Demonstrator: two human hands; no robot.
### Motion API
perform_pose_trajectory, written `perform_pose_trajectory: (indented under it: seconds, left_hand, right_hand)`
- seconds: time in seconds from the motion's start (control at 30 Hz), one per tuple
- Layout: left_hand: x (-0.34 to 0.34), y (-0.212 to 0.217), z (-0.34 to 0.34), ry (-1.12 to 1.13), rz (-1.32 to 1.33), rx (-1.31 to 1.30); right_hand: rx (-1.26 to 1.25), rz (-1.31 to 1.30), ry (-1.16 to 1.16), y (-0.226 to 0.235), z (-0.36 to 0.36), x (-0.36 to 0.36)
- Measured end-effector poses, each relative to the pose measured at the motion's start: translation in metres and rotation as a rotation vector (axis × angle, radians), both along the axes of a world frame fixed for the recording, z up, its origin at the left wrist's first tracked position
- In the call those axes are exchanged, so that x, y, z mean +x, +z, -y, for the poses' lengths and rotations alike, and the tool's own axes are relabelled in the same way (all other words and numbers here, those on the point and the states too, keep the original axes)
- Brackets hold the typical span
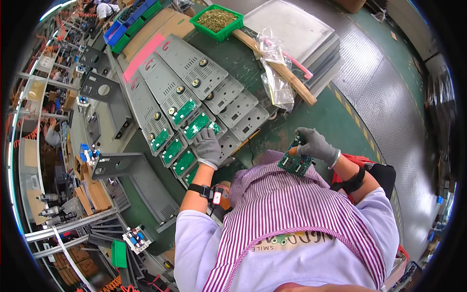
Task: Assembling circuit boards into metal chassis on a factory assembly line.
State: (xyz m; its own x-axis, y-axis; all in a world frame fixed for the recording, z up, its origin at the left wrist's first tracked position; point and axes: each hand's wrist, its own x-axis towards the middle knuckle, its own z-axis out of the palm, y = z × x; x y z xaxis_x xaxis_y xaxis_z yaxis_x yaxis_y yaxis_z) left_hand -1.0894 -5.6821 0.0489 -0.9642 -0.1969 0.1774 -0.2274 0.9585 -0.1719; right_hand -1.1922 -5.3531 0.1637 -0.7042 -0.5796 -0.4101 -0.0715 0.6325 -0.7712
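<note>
My right hand [316, 146], in a grey glove with a worn-through fingertip, is closed around a green circuit board [296, 165] crowded with parts, held tilted in front of my apron. My left hand [207, 148], also gloved, lies with fingers stretched out over the near end of the grey metal panels [236, 107]. Its fingertips touch or hover by a green circuit board [197, 125]; contact cannot be made out. More green boards [185, 162] sit on the panels' near ends, one partly behind my left wrist. Round black-and-brass fittings [180, 89] stand on several panels.
A green tray of small brass-coloured pieces [216, 21] stands at the far edge. A wooden strip [284, 73] and clear plastic bag [277, 87] lie beside stacked sheets [292, 24]. Bent grey metal housings [141, 180] stand at left. A person [104, 9] is far off.
</note>
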Motion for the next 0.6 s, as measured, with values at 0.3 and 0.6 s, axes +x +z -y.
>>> perform_pose_trajectory:
  seconds: [0.3, 0.6]
  left_hand:
    - [0.012, 0.006, 0.017, -0.089, 0.204, 0.176]
    - [0.007, 0.024, 0.015, -0.147, 0.153, 0.244]
  right_hand:
    - [0.051, 0.013, 0.039, 0.002, 0.001, -0.001]
    - [0.046, -0.059, 0.132, -0.001, 0.007, -0.003]
